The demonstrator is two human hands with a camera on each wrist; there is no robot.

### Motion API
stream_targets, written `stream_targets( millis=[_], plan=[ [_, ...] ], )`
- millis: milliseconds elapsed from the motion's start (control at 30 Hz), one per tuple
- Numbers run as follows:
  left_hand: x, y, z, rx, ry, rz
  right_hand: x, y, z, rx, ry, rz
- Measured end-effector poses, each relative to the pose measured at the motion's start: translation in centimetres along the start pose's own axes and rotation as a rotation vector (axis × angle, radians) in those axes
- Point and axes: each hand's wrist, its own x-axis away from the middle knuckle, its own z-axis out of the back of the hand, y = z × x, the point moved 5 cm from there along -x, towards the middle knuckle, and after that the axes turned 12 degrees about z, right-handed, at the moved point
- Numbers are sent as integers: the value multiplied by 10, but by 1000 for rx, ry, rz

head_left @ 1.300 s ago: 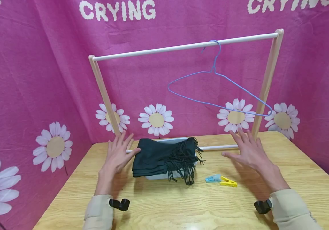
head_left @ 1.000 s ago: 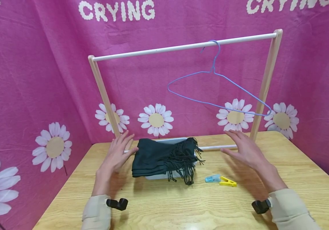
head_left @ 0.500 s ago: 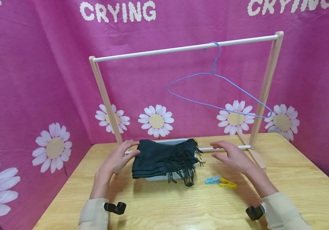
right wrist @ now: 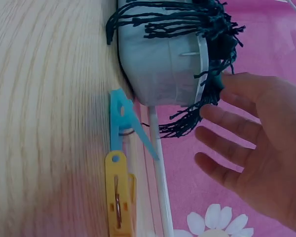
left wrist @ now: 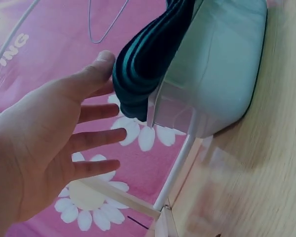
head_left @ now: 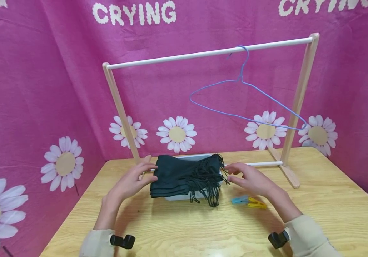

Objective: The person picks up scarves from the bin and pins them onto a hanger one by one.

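A folded dark scarf point(head_left: 174, 175) with black fringe lies across a pale plastic bin point(left wrist: 222, 64), overhanging its rim. At the scarf's folded left end is my left hand point(head_left: 129, 184), its fingers spread and gently bent; in the left wrist view the thumb tip meets or nearly meets the folds. My right hand point(head_left: 254, 180) is beside the fringe point(right wrist: 187, 118) on the other end, fingers loosely bent, fingertips at the strands. Neither hand grips anything. Before the right hand lie a blue clothespin point(head_left: 240, 200) and a yellow clothespin point(head_left: 257, 203).
Behind the bin stands a wooden rack with a white top rail point(head_left: 177, 57) and a lower rail point(head_left: 264, 164). A blue wire hanger point(head_left: 242, 76) hangs from the top rail, right of centre. A pink flowered cloth point(head_left: 158, 92) backs the wooden table point(head_left: 184, 228).
My right hand has moved left and slightly down, from well clear of the scarf to its fringe. The left hand has lowered beside the folded end, its fingers bending more. The scarf stays put.
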Motion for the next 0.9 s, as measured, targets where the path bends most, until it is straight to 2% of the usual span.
stream_targets(
  millis=[133,300,467,600,700,900],
  plan=[
    [-1,-1,-5,7,-9,-4,1,0,-3,-15,-18,-22],
    [-2,-5,-7,-18,-1,-24,1,-1,-5,-19,-28,-3],
    [-4,-9,-3,61,-12,-20,-3,0,-8,-24,-34,23],
    [-4,-8,-2,121,-80,-31,-2,4,-10,-16,-51,13],
    [-3,-6,-4,115,-148,-40,-2,6,-12,-14,-56,9],
    [1,-4,-10,118,-281,-9,-2,6,-14,-25,-78,-15]
  ],
)
